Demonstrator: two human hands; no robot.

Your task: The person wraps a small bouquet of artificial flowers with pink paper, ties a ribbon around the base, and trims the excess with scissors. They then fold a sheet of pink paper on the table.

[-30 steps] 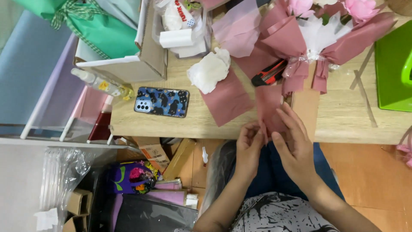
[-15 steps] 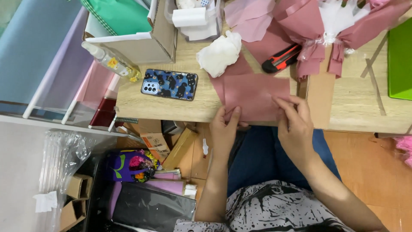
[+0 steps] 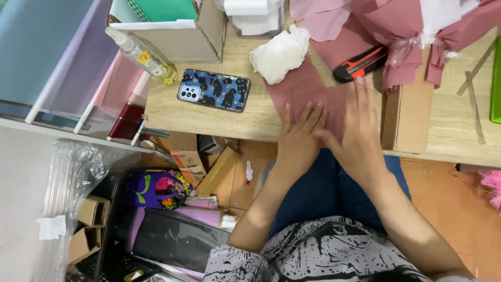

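The dusky pink paper sheet [image 3: 305, 91] lies at the near edge of the wooden surface [image 3: 209, 117]. Left hand [image 3: 300, 138] and right hand [image 3: 357, 130] both press on it flat, fingers spread, gripping nothing. Even outward strokes from the fold should keep the crease sharp, I judge. Toward the far edge: crumpled white tissue [image 3: 281, 52], red-and-black utility knife [image 3: 361, 63]. Leftward: blue cat-patterned phone [image 3: 214, 90], clear spray bottle [image 3: 140, 55], plain cardboard box [image 3: 180, 36].
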